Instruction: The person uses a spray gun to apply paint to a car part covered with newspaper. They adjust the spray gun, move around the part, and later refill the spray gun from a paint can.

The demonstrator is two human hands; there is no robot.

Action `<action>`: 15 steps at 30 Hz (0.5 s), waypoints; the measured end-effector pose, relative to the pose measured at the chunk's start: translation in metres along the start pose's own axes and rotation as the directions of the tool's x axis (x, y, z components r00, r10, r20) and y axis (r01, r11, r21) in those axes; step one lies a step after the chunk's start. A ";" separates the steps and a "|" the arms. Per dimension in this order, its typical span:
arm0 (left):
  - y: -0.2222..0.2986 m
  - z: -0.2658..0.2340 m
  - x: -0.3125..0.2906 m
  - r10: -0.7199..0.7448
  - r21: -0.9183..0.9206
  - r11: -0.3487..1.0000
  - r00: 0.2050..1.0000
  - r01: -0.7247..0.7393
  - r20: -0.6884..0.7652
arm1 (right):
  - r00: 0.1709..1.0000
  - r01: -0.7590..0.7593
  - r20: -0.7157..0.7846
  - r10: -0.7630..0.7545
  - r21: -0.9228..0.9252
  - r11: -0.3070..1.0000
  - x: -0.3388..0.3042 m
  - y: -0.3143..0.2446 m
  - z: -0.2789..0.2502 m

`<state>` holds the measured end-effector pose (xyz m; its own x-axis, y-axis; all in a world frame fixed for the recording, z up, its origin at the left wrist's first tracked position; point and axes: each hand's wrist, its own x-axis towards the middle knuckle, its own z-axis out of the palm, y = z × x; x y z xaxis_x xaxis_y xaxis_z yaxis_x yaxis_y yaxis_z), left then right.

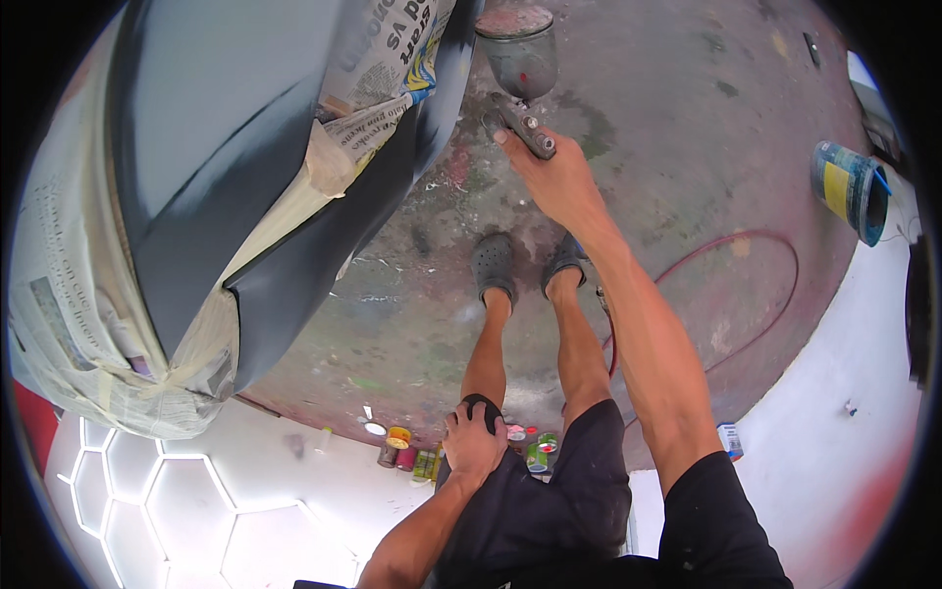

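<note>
Black sleeve (721, 520) nearest — right hand (564, 187) holds a grey, pink-lidded spray gun (523, 74).

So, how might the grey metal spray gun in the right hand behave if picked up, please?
The spray gun would probably feel rigid, given its metallic body. It may also tend to tip, since the rounded grey cup looks much bulkier than that slim body.

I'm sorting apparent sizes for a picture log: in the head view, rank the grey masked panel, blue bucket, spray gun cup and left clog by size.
1. Grey masked panel
2. Blue bucket and spray gun cup: too alike to rank
3. Left clog
</note>
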<state>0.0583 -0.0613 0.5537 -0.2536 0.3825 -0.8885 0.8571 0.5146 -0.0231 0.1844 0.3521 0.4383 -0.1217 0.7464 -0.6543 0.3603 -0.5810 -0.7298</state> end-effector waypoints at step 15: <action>-0.003 -0.005 0.008 -0.044 -0.049 0.998 0.998 0.046 0.044 | 0.996 -0.028 0.086 0.034 -0.067 0.997 0.042 0.008 0.023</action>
<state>0.0518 -0.0557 0.5489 -0.2714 0.3252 -0.9059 0.8214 0.5689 -0.0418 0.1609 0.3716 0.4001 -0.1882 0.6956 -0.6933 0.4243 -0.5791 -0.6961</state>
